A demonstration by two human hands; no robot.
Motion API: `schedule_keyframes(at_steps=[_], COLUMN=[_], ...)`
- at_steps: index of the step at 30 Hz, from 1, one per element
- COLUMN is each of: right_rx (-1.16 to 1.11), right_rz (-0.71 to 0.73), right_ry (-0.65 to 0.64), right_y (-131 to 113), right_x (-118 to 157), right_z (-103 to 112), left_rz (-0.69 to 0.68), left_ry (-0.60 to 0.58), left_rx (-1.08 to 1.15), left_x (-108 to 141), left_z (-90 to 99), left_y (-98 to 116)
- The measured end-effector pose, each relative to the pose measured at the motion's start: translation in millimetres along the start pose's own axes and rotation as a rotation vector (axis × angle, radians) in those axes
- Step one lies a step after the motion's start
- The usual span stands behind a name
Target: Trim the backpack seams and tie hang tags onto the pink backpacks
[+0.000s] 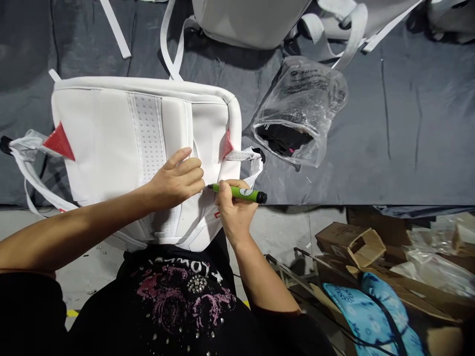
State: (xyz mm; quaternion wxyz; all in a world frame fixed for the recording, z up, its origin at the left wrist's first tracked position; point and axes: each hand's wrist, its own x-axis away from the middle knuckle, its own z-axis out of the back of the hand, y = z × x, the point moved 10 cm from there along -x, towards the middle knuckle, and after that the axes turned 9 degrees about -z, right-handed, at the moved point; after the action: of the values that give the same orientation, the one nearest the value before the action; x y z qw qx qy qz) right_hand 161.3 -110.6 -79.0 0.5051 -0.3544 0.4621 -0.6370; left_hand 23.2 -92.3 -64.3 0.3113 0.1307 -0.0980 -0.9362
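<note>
A white backpack point(111, 138) with red triangular patches lies on its side across the grey table's front edge. My left hand point(176, 179) presses on its padded panel with curled fingers, gripping a fold of the white fabric. Just right of it, my right hand point(236, 207) is wrapped round a green marker point(243, 193). The marker's tip points left and meets the backpack beside my left fingertips; its black end points right. White straps hang off both ends of the backpack.
A clear plastic bag point(306, 104) with dark items inside lies on the grey table point(419, 118), right of the backpack. More pale bags point(248, 22) stand at the back. Below right are an open cardboard box point(339, 240), plastic wrapping and a blue patterned item point(371, 311).
</note>
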Motion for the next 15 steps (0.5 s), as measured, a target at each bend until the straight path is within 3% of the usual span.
schedule_keyframes(at_steps=[5, 9, 15], right_rx=[0.019, 0.03, 0.052], right_rz=[-0.008, 0.004, 0.035], right_ry=[-0.017, -0.028, -0.051], right_y=[0, -4, -3], right_x=[-1, -1, -5], right_z=[-2, -1, -3], left_rz=[-0.089, -0.188, -0.218], left_ry=[0.046, 0.171, 0.256], left_rx=[-0.178, -0.356, -0.473], left_x=[-1, 2, 3], left_z=[5.1, 15.1, 21.7], left_y=[9, 22, 25])
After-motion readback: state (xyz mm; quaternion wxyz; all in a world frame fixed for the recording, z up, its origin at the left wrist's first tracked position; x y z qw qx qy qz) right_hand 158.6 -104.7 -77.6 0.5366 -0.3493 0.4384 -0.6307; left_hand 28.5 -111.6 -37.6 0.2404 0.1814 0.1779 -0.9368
